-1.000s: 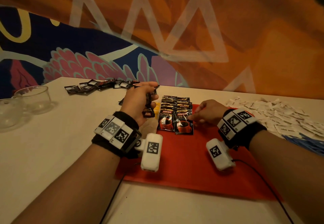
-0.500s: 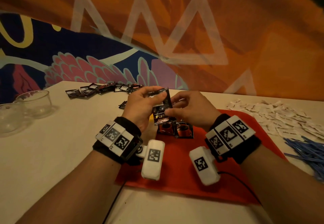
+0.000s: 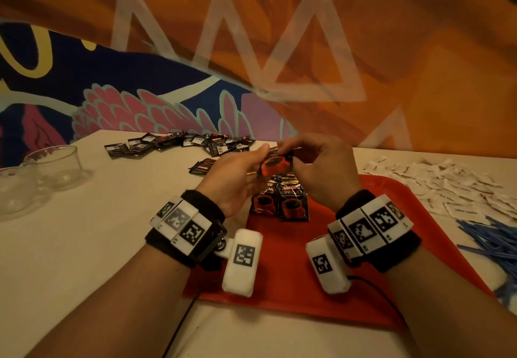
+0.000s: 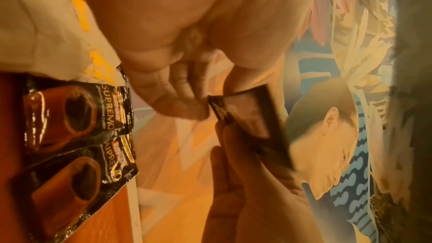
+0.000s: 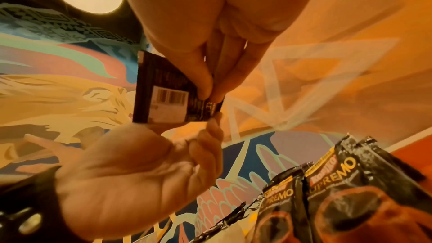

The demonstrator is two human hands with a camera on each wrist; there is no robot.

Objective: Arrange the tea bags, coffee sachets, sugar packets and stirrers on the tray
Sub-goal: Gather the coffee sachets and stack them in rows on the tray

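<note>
While both hands pinch one coffee sachet (image 3: pixel 275 164) in the air, I see the main risk as a slip. My left hand (image 3: pixel 232 181) holds its lower edge with thumb and fingertips, and my right hand (image 3: pixel 321 173) pinches the corner from the other side (the right wrist view shows the barcode face turned toward that camera). The sachet hangs above the far end of the red tray (image 3: pixel 291 268), right over the two rows of sachets (image 3: pixel 279 203) already laid there. The foil looks slick, and with two hands on a small packet, letting go on one side too early could drop it crooked onto the rows and knock them out of line.

I judge the next placement needs it face up like the rest; landing barcode up would spoil the pattern. Beyond the tray's far left corner lies the loose heap of sachets (image 3: pixel 179 143) on the worktop (image 3: pixel 98 245), and to the tray's right sit white sugar packets (image 3: pixel 447 181) and blue stirrers (image 3: pixel 492 243). My right forearm passes just beside those stirrers, so a wide swing could scatter them. I cannot pick out tea bags anywhere.
</note>
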